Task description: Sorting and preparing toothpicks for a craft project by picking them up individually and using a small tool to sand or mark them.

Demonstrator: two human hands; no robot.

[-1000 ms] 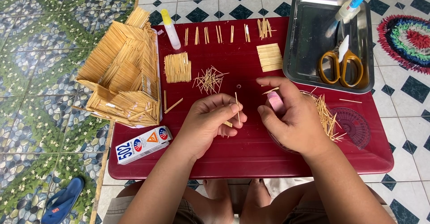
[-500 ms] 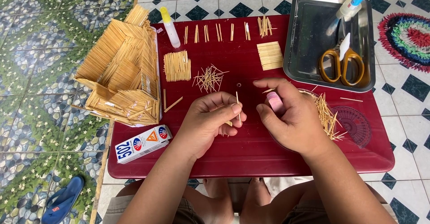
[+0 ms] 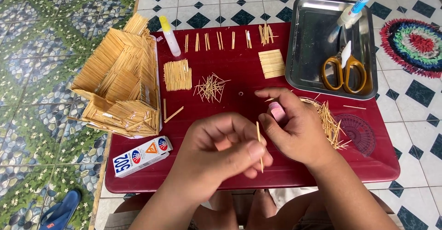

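Left hand fingers pinching upright toothpick, right hand fingers curled around pink tube

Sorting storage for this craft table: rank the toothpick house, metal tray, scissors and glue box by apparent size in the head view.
1. Toothpick house and metal tray: look alike, no ranking.
2. Glue box.
3. Scissors, slightly smaller; the box lies nearer the camera, so unsure.

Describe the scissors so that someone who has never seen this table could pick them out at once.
Start at the red table and go to the shiny metal tray at its far right corner. The scissors lie in the tray's near half, with their handles toward the person. Their yellow-orange loop handles set them apart from the white, blue-tipped glue tube lying above them in the same tray.
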